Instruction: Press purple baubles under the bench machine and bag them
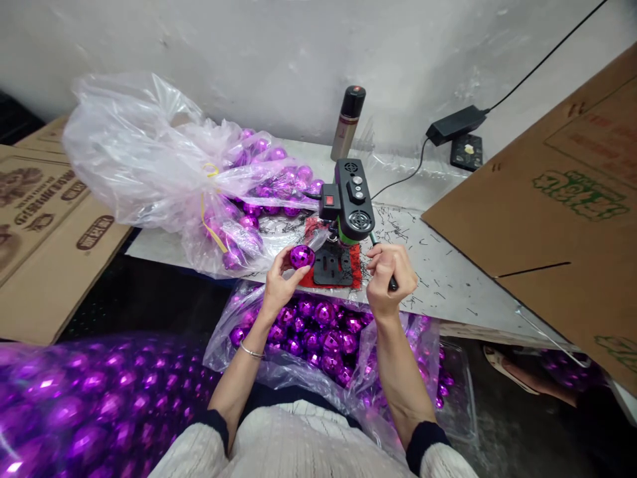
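Note:
My left hand (281, 281) is closed around a shiny purple faceted ball (302, 257), held just left of a small black bench drill press (354, 199). My right hand (391, 275) grips the press's feed handle (393, 284), whose black end sticks out below the fingers. Under the drill head lies its slotted black base plate (332, 264), on a red mat (356, 255) strewn with dark shavings. The drill's tip is mostly hidden by the head. Below my hands, an open plastic bag (229, 332) holds many more purple balls (323, 312).
A tied clear bag (144, 159) of purple balls lies on the left of the bench (448, 265). Behind the press stands a spray can (348, 123), near a black power adapter (456, 125). Cardboard boxes (562, 179) flank both sides. Another person's foot (510, 372) shows at lower right.

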`<state>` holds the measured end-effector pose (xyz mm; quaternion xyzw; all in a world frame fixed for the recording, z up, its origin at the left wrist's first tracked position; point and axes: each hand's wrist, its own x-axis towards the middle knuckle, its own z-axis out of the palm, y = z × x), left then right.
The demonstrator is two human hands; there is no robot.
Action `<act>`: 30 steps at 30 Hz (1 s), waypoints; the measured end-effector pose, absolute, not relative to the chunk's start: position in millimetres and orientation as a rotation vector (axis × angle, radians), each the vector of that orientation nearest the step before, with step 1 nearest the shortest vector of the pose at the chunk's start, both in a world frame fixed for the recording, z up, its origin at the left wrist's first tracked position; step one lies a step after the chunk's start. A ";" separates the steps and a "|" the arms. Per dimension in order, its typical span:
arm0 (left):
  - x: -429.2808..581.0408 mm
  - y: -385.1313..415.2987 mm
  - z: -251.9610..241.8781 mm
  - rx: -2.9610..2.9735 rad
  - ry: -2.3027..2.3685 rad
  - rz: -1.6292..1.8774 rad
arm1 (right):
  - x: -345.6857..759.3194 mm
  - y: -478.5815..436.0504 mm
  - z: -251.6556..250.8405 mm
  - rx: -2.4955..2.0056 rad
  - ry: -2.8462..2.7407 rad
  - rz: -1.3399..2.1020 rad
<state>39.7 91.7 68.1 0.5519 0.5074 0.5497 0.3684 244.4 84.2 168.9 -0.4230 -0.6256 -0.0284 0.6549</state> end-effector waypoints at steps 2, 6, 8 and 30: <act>36.2 84.7 65.0 1.363 1.314 1.414 | 243.9 84.4 168.8 -0.966 -1.408 -0.067; 43.5 84.2 67.4 1.391 1.292 1.393 | 242.4 84.6 169.0 -0.993 -1.383 -0.057; 52.9 90.2 71.7 1.445 1.275 1.391 | 242.0 84.4 169.2 -1.002 -1.375 -0.058; 83.9 116.1 79.4 1.689 1.232 1.388 | 242.3 84.0 168.6 -1.022 -1.381 -0.086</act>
